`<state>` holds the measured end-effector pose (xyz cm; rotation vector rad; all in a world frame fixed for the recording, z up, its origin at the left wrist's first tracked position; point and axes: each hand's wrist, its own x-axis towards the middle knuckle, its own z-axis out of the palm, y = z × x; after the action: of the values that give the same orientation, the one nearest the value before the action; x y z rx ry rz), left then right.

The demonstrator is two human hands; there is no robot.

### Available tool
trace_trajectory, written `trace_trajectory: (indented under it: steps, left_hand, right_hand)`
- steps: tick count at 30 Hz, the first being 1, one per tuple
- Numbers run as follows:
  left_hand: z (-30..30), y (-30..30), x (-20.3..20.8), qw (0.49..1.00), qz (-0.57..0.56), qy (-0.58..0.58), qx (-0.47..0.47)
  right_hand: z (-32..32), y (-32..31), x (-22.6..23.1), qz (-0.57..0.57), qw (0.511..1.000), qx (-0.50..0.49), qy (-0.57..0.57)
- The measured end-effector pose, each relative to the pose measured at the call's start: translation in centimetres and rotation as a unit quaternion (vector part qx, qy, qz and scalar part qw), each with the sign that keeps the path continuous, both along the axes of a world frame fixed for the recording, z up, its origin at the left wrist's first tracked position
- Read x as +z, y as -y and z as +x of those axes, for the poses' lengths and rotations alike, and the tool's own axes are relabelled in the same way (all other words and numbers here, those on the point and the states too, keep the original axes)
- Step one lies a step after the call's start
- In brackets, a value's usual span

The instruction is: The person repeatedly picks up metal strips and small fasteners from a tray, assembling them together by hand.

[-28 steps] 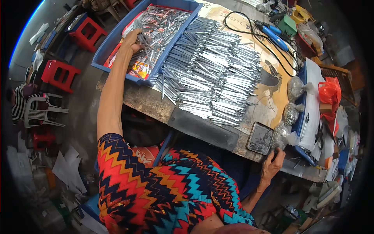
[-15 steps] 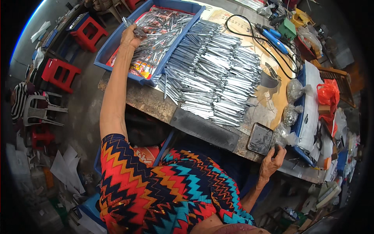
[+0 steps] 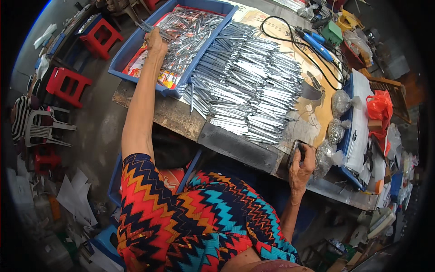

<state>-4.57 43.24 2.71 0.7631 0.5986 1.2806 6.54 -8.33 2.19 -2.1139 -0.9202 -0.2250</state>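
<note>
My left hand is over the left side of a blue plastic bin, closed round a few thin silver metal pieces that stick out past the fingers. Many more such metal strips lie loose in the bin, on red printed sheeting. To the bin's right, a broad bed of slim silver strips covers the table in rough rows. At the front edge, my right hand bends down over a small dark tray, fingers drawn together. The fingertips and most of the tray are hidden.
Clear bags of small metal parts stand right of the tray, against a blue crate. A blue corded tool lies at the back right, its black cable looping across. Red stools stand on the left floor.
My right hand has moved left from the clear bags onto the small tray, covering it. My left hand has shifted slightly at the bin, still with metal pieces in it.
</note>
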Motion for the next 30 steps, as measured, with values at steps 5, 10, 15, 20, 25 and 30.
trace_trajectory:
  steps: [5,10,15,20,25,30]
  left_hand:
    - [-0.9,3.4,1.4,0.992,0.082,0.007,-0.093]
    - [2.4,16.5,5.5,0.93,0.088,0.087,-0.347]
    - [2.3,30.7,3.0,0.809,-0.051,0.067,-0.582]
    - [3.1,39.8,-0.8,0.701,-0.226,0.07,-0.673]
    - [1.9,43.0,-1.3,0.666,-0.267,0.032,-0.696]
    - [-1.3,44.5,-2.4,0.599,-0.3,-0.008,-0.742]
  right_hand:
    - [0.0,-1.1,0.6,0.012,0.999,0.022,-0.044]
    - [-0.4,-2.2,3.6,0.08,0.969,0.009,-0.232]
    - [1.1,-4.1,2.9,0.363,0.791,0.162,-0.465]
    - [3.8,-3.8,0.9,0.459,0.637,0.209,-0.583]
    - [3.2,-0.6,0.4,0.422,0.658,0.223,-0.583]
    - [-1.3,2.1,-0.6,0.408,0.644,0.15,-0.629]
